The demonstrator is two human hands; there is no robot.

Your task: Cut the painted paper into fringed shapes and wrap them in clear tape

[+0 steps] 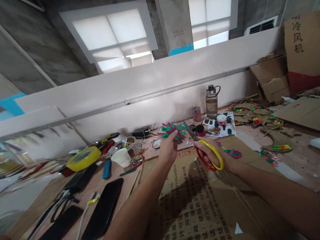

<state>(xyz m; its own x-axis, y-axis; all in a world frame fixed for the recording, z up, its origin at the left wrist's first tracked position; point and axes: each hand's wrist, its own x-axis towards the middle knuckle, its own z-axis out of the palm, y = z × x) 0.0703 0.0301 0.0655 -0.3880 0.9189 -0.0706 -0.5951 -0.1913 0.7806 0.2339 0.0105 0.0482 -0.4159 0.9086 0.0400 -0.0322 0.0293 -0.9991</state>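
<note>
My left grip (169, 146) pinches the green-and-red fringed piece (172, 127) above the cardboard's (220, 196) far edge; my right grip (206, 154) holds scissors (217, 156), blades near it; strips already fan out, ends uneven; cutting left, cannot tell

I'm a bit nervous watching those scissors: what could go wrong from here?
The scissors in the right hand point close to the left hand, so a slip might nick a finger. The frilly green-and-red piece it holds could get snipped too far. The left forearm might bump the dish of small bits.
</note>
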